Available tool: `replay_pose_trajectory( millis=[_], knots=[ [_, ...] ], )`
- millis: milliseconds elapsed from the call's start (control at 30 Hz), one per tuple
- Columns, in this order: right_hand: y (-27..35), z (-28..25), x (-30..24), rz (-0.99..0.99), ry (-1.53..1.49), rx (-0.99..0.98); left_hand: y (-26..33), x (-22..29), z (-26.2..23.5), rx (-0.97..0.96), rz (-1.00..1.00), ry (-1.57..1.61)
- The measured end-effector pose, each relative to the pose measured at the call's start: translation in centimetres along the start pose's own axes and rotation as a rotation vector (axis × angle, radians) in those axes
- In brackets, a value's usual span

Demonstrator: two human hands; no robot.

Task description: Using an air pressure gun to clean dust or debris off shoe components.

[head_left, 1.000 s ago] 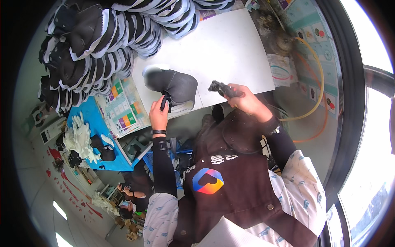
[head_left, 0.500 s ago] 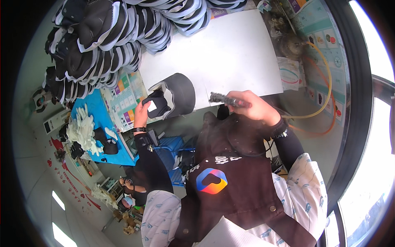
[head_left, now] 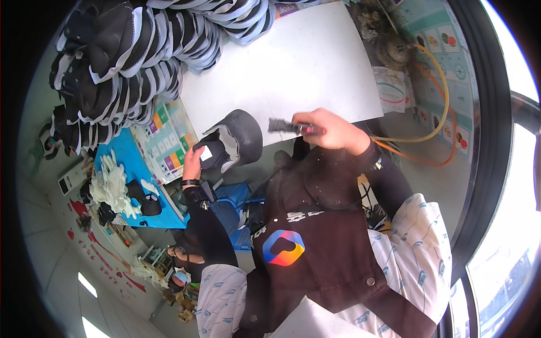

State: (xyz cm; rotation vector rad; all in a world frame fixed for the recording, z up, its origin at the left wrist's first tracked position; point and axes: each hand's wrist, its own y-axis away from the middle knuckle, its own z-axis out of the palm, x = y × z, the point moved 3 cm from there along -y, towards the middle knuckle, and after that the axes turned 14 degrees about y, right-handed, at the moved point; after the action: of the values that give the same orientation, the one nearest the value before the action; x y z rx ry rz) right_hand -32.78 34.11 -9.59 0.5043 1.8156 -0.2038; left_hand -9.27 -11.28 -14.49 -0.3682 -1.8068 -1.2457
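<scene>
My left hand (head_left: 193,162) grips a black shoe upper (head_left: 248,134) by its end beside a white label. The upper is curved, with a pale lining showing at its opening, and it is at the near edge of the white work board (head_left: 282,62). My right hand (head_left: 333,130) is closed round the handle of a dark brush (head_left: 280,125). The brush head points left toward the upper, with a small gap between them.
Piles of black shoe uppers with pale edges (head_left: 141,45) cover the far left. White gloves (head_left: 112,186) lie on a blue table (head_left: 129,147) at left. A grimy metal pot (head_left: 393,52) and yellow hose (head_left: 451,96) are at right, near the window frame. Another person sits lower left.
The brush has moved left, nearer the upper, and its head now lies more level. My left hand still holds the upper. The whole view has shifted slightly.
</scene>
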Motion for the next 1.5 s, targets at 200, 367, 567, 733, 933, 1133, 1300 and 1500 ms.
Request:
replay_pose_trajectory(
  millis=[200,367,567,733,933,1133,1300,1500],
  knots=[
    [0.0,0.1,0.3,-0.041,-0.010,-0.199,0.6,0.3,-0.1,0.027,0.012,0.104],
    [-0.1,-1.5,0.7,0.053,0.027,0.057,0.8,-0.1,-0.5,0.030,0.005,0.109],
    [1.1,-0.2,1.0,0.016,-0.028,-0.168,0.9,-0.1,0.7,0.074,-0.026,0.223],
    [0.7,-0.2,0.1,-0.004,-0.100,0.048,0.7,-0.1,0.5,0.158,-0.104,0.263],
    [0.1,1.3,-1.1,-0.047,-0.087,-0.062,0.8,-0.3,1.2,0.199,-0.194,0.304],
    [-0.2,2.2,-1.8,-0.054,-0.122,-0.020,0.4,-0.4,2.5,0.228,-0.188,0.409],
    [-0.5,1.3,-1.2,0.032,-0.070,0.169,0.5,-0.7,2.5,0.255,-0.171,0.475],
    [-0.7,0.7,-1.5,0.024,-0.008,-0.086,1.0,-0.6,2.9,0.248,-0.169,0.514]
  ],
)
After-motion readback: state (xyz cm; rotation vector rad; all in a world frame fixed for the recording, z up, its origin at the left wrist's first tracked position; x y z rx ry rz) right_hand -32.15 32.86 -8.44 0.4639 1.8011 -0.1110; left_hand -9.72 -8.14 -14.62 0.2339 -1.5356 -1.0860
